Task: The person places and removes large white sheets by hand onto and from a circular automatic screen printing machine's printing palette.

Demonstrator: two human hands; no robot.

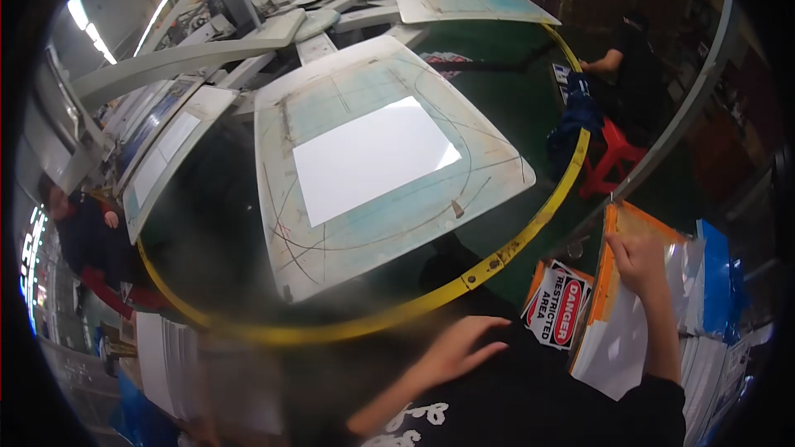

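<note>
A blank white sheet lies on the pale, worn platen in front of me. My left hand is below the yellow rail, its thumb and fingers apart with nothing between them. Over at the right, my right hand rests at the orange-edged upper end of a stack of white sheets; its fingers are curled, and what they grip is too small to make out. Beside that stack are red, black and white "DANGER RESTRICTED AREA" signs.
The curved yellow rail runs round the machine. Another platen is behind, one at left. One person sits at right near a red stool; another is at left. Paper stacks stand lower left.
</note>
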